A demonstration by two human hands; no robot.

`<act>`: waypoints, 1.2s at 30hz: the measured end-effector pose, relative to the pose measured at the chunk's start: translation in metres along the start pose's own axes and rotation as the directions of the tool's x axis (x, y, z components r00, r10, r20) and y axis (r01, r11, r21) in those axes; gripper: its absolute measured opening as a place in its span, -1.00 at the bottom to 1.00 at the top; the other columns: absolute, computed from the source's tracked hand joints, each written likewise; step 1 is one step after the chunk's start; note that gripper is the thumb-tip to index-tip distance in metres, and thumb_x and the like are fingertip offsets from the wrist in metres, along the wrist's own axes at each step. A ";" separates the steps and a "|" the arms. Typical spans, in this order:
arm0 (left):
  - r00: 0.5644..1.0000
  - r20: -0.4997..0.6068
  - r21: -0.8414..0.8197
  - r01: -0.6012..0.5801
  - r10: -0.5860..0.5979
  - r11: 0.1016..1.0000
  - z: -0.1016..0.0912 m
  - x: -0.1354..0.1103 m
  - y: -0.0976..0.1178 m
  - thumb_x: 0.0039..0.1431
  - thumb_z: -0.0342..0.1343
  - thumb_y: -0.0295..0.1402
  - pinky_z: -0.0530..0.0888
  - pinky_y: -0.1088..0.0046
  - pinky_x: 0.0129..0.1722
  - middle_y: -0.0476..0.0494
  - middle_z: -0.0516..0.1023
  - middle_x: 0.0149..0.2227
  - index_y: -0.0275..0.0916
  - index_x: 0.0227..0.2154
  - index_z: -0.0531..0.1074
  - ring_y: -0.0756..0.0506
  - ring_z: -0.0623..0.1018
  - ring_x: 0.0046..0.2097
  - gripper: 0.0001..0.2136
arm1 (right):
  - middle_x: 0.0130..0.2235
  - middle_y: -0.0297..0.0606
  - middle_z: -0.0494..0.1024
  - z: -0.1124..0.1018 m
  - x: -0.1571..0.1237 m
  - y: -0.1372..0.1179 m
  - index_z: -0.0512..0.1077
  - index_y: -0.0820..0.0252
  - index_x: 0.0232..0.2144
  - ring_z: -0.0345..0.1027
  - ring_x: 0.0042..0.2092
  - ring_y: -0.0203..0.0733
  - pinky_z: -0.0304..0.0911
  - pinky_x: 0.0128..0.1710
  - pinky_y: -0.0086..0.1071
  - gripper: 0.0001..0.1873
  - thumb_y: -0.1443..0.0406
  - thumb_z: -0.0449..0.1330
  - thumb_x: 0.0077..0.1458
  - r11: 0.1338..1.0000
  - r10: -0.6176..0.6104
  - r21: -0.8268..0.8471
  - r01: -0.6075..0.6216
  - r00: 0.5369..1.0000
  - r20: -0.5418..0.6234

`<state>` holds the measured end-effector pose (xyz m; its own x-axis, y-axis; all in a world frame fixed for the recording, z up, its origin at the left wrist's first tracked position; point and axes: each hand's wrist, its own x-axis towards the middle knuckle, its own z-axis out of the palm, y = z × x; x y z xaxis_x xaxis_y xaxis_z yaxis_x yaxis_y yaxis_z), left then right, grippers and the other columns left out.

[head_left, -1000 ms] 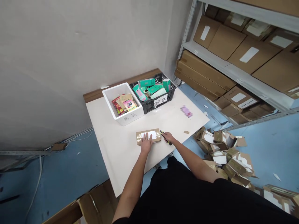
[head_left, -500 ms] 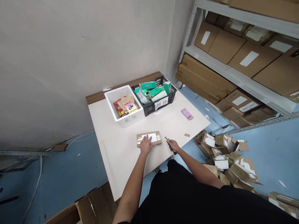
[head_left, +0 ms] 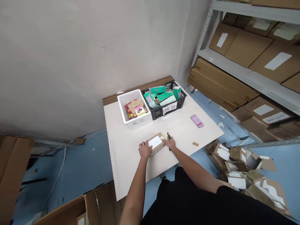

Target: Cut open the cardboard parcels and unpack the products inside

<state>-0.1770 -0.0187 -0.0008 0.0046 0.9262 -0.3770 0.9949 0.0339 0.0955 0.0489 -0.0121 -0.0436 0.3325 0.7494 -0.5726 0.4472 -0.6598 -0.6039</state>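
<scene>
A small taped cardboard box (head_left: 157,142) with a white label on top lies at a slant on the white table (head_left: 126,162). My left hand (head_left: 144,150) is closed round its left end. At the right end, fingers of my right hand (head_left: 170,143) touch the box's tape. That same hand grips a black and yellow utility knife (head_left: 168,136), its front end pointing away from me. Whether the blade is out cannot be made out.
Behind the box stand a white foam bin (head_left: 138,124) with booklets and a black basket (head_left: 156,114) with green boxes. A blurred purple item (head_left: 197,121) and a cardboard scrap (head_left: 195,144) lie rightward. Opened cartons (head_left: 236,181) cover the floor beside the shelving (head_left: 236,67).
My left hand has gone from the box's top to its left end. My right hand has come to the right end, knife still held. The box has turned; the whole view has shifted.
</scene>
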 end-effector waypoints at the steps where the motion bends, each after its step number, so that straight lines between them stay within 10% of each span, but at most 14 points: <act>1: 1.000 0.010 -0.008 0.018 -0.018 1.000 0.006 -0.009 0.007 0.43 -0.06 -0.12 0.47 0.06 0.15 -0.40 0.42 0.27 -0.18 0.41 0.25 -0.37 0.38 0.27 -0.44 | -0.02 0.02 0.62 -0.009 0.012 -0.012 0.34 0.15 -0.01 0.60 -0.04 0.07 0.47 -0.20 -0.27 -0.38 -0.11 0.38 0.10 0.999 0.022 -0.044 -0.023 0.999 -0.042; 8: 0.965 0.103 -0.291 -0.201 0.240 0.935 0.046 -0.053 0.054 0.45 -0.05 -0.33 0.46 0.34 0.21 -0.20 0.42 0.31 -0.09 0.28 0.47 -0.15 0.51 0.24 -0.57 | 0.02 -0.01 0.64 -0.076 0.062 -0.045 0.38 0.19 0.07 0.57 0.04 0.07 0.39 -0.12 -0.33 -0.37 -0.07 0.37 0.14 0.988 -0.108 -0.111 0.107 0.994 -0.001; 16: 0.901 0.103 -0.029 -0.421 0.421 0.907 0.021 -0.003 0.127 0.12 0.19 -0.59 0.21 0.07 0.43 -0.17 -0.15 0.59 -0.03 0.50 0.06 -0.32 -0.11 0.57 -0.10 | 0.02 0.05 0.64 -0.118 0.036 0.079 0.37 0.21 0.13 0.56 0.07 0.18 0.37 -0.10 -0.26 -0.19 -0.23 0.32 0.09 0.972 -0.059 -0.227 0.056 0.998 -0.005; 20: 0.930 0.186 0.044 -0.331 0.318 0.943 0.021 0.008 0.145 0.10 0.25 -0.49 0.11 0.02 0.46 -0.15 -0.26 0.60 0.00 0.54 -0.08 -0.34 -0.18 0.58 -0.02 | 0.03 0.00 0.63 -0.111 0.033 0.096 0.40 0.18 0.08 0.55 0.09 0.17 0.39 -0.09 -0.25 -0.19 -0.23 0.39 0.00 0.976 -0.053 -0.207 0.074 0.993 0.105; 29: 0.996 0.040 0.069 0.077 -0.080 0.995 0.038 -0.023 0.153 0.43 -0.02 -0.06 0.31 -0.06 0.32 -0.40 0.18 0.47 -0.11 0.47 0.17 -0.44 0.13 0.47 -0.38 | -0.31 -0.30 0.59 -0.118 0.089 0.008 0.34 0.07 -0.16 0.52 -0.34 -0.18 0.33 -0.40 -0.44 -0.56 -0.09 0.32 0.22 0.988 -0.136 0.099 0.120 0.975 0.177; 36: 0.996 0.068 0.066 0.058 -0.062 0.996 0.042 -0.023 0.152 0.38 -0.01 0.12 0.33 -0.08 0.30 -0.47 0.07 0.50 -0.15 0.51 0.04 -0.46 0.06 0.50 -0.23 | -0.65 -0.49 0.34 -0.155 0.076 0.065 0.28 0.10 -0.40 0.22 -0.68 -0.34 0.11 -0.63 -0.51 -0.55 -0.06 0.13 0.40 0.984 -0.153 0.139 0.109 0.918 0.367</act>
<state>-0.0213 -0.0507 -0.0162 -0.0505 0.8948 -0.4437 0.9980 0.0624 0.0124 0.2317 0.0101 -0.0405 -0.0682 0.7685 -0.6362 0.3607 -0.5756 -0.7339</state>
